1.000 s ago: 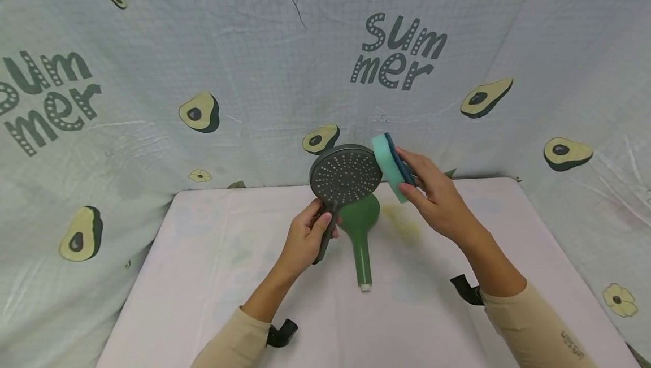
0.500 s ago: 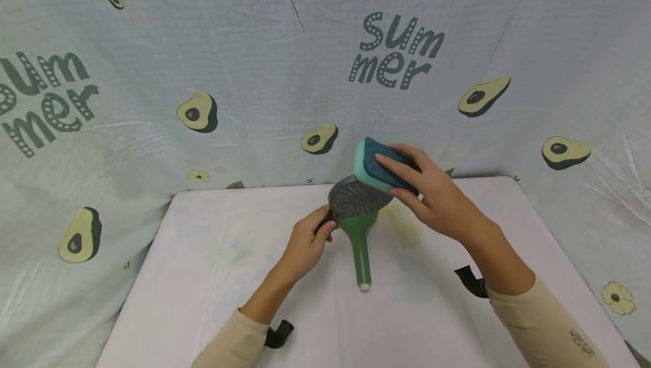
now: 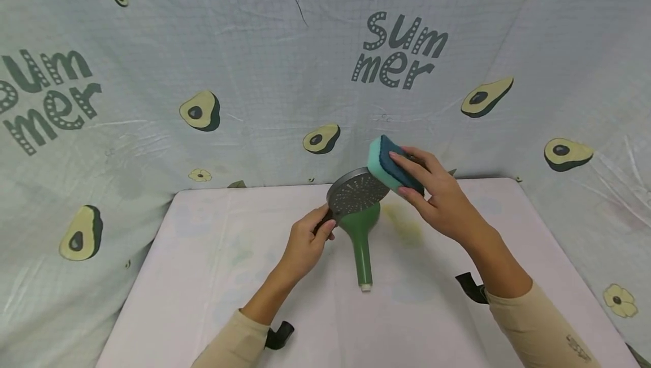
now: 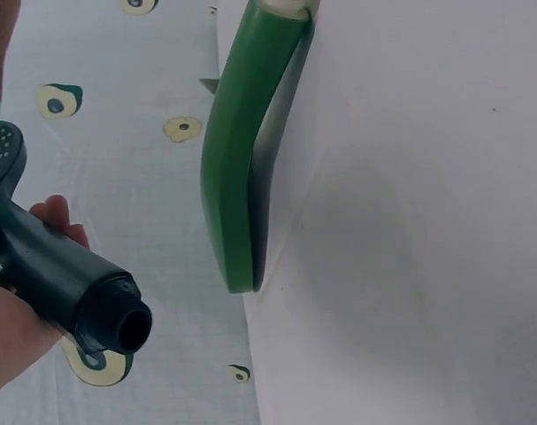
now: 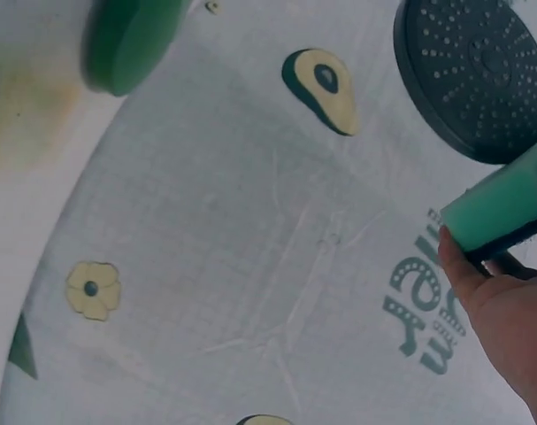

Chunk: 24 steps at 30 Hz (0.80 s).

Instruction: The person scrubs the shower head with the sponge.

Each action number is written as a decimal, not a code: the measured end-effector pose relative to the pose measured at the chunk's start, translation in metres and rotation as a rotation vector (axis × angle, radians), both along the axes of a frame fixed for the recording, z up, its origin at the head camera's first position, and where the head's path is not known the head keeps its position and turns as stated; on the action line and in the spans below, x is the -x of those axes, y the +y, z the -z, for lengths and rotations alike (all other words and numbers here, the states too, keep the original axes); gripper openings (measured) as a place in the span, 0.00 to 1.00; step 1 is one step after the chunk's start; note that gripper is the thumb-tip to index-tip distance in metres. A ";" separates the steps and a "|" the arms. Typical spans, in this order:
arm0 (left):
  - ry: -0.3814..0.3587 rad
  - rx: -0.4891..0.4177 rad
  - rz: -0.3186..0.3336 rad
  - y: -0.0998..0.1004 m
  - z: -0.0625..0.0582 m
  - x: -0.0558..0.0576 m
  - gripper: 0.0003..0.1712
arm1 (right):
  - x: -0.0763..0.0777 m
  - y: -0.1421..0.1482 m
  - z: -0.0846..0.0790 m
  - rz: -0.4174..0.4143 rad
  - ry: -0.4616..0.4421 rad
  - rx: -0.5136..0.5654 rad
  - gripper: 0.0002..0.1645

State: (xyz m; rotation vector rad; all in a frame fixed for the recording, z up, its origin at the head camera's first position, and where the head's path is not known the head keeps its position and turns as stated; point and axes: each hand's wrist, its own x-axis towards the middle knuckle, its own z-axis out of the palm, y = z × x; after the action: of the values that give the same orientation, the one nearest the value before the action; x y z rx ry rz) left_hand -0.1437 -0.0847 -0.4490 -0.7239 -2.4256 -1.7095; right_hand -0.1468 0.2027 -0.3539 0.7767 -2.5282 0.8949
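Left hand (image 3: pixel 307 241) grips a dark shower head (image 3: pixel 356 193) below its round face in the head view, while the right hand (image 3: pixel 439 198) pinches a two-layer sponge (image 3: pixel 394 165) at its far-right edge; a green shower head (image 3: pixel 362 249) lies on the table (image 3: pixel 229 283). Left wrist: the dark handle (image 4: pixel 60 266) shows its hollow end. Right wrist: the sponge's pale side faces the dark rim; contact is hard to tell.

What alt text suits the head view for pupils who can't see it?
A person's left hand holds a dark grey shower head, and the right hand holds a two-tone sponge close to it. A green shower head lies on the table.
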 end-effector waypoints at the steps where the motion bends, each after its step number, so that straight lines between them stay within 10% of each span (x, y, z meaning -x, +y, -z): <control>1: 0.008 0.019 -0.009 0.001 -0.001 0.000 0.24 | 0.000 -0.001 -0.001 -0.001 0.022 -0.018 0.40; 8: 0.095 0.168 -0.111 0.007 -0.007 0.001 0.24 | -0.006 -0.028 -0.003 -0.024 0.339 -0.283 0.40; 13: 0.013 0.116 -0.147 0.009 -0.010 0.002 0.23 | -0.013 -0.052 0.013 0.018 0.525 -0.466 0.42; 24: -0.136 0.034 -0.142 0.010 -0.018 0.002 0.27 | -0.005 -0.043 0.012 0.119 0.549 -0.375 0.42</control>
State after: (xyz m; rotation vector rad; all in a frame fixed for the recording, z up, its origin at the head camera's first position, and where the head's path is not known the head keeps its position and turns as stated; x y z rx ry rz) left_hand -0.1457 -0.0745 -0.4306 -0.4395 -2.5310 -1.7191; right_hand -0.1422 0.1595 -0.3661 0.8290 -2.2257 0.1281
